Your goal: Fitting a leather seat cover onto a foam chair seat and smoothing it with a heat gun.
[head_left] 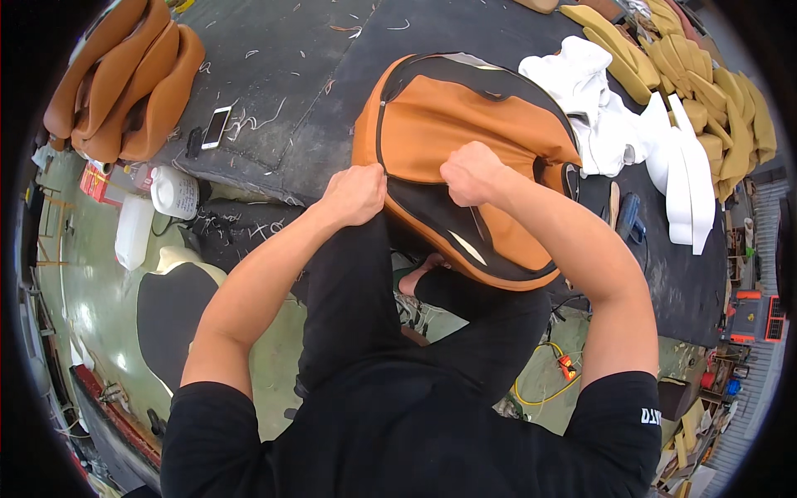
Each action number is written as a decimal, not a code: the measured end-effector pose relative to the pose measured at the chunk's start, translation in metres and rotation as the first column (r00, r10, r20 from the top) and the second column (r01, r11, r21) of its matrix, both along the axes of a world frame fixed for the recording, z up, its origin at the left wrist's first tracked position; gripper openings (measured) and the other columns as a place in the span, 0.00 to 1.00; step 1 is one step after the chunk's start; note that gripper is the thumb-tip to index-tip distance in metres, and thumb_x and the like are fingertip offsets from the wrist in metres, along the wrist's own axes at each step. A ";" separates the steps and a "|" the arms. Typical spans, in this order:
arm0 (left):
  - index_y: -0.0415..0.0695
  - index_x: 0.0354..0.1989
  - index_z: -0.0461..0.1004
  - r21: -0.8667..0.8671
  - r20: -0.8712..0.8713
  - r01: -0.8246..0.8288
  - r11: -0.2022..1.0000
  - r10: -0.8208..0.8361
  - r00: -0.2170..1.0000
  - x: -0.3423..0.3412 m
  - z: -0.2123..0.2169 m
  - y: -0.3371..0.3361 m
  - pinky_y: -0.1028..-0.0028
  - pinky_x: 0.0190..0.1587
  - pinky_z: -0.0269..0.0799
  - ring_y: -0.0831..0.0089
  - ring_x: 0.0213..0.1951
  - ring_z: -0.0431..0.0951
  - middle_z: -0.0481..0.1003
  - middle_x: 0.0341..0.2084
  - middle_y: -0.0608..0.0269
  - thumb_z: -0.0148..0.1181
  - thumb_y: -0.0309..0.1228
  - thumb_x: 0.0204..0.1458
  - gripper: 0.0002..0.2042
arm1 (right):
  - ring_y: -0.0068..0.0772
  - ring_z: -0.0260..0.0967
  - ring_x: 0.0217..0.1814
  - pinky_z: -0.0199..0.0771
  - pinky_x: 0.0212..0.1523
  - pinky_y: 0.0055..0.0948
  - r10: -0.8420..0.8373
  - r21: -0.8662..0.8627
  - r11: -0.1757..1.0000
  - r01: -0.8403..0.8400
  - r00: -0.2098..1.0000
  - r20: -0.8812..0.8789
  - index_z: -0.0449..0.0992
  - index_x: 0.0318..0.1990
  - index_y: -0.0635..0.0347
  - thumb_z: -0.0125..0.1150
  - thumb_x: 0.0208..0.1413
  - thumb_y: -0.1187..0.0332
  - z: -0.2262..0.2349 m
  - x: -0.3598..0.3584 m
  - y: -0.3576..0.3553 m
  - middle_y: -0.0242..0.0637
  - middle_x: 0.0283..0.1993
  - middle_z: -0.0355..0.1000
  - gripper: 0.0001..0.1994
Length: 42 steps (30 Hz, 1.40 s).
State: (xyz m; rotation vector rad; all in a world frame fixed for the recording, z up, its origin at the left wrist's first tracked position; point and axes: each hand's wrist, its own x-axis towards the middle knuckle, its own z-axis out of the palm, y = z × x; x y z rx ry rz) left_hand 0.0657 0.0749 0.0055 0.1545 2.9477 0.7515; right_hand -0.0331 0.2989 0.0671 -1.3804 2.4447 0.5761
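An orange-brown seat cover (448, 116) with black lining and a dark edge lies over the near edge of the black worktable, its hollow side facing up. My left hand (357, 194) is closed on the cover's dark edge at its left side. Over the middle of the cover, my right hand (471, 174) is closed in a fist beside the black inner lining. Its fingers curl out of sight, so what they grip, if anything, is hidden. The near end of the cover hangs beside my knees.
Brown padded pieces (133, 83) are stacked far left, near a phone (217, 127). White fabric (581, 91), white foam pieces (685, 178) and a dark blue tool (631, 220) lie to the right. Yellow foam (714, 100) is heaped beyond. Jugs (174, 192) stand left. A yellow cord (531, 402) lies below.
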 end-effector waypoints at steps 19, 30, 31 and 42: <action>0.37 0.28 0.81 -0.024 0.116 0.170 0.985 -0.166 0.979 0.036 0.008 0.085 0.50 0.40 0.80 0.44 0.35 0.85 0.82 0.28 0.40 0.53 0.36 0.56 0.15 | 0.44 0.79 0.40 0.78 0.37 0.42 0.147 -0.271 0.949 -0.159 0.987 -0.066 0.83 0.27 0.51 0.61 0.48 0.63 -0.055 0.059 0.026 0.39 0.33 0.80 0.07; 0.34 0.33 0.80 0.180 0.136 -0.177 0.968 0.154 0.979 0.038 -0.008 0.137 0.48 0.46 0.78 0.38 0.39 0.83 0.81 0.32 0.36 0.51 0.39 0.61 0.18 | 0.54 0.80 0.43 0.80 0.45 0.49 -0.355 -0.377 0.830 0.410 0.911 0.210 0.80 0.36 0.62 0.65 0.53 0.58 -0.051 0.082 0.115 0.51 0.37 0.80 0.15; 0.34 0.35 0.80 0.202 0.149 -0.168 0.965 0.140 0.979 0.038 -0.012 0.133 0.47 0.47 0.77 0.37 0.39 0.83 0.81 0.33 0.36 0.50 0.39 0.62 0.19 | 0.54 0.80 0.43 0.80 0.45 0.49 -0.362 -0.378 0.826 0.417 0.908 0.212 0.80 0.36 0.62 0.65 0.53 0.58 -0.055 0.079 0.117 0.51 0.37 0.80 0.15; 0.33 0.34 0.80 0.332 0.274 -0.160 0.929 0.067 0.959 0.031 -0.022 0.121 0.46 0.47 0.75 0.35 0.42 0.81 0.80 0.34 0.33 0.48 0.37 0.61 0.19 | 0.48 0.82 0.35 0.81 0.35 0.45 -0.174 -0.023 0.984 0.175 0.984 0.045 0.85 0.26 0.55 0.60 0.51 0.65 -0.022 0.076 0.107 0.45 0.32 0.82 0.09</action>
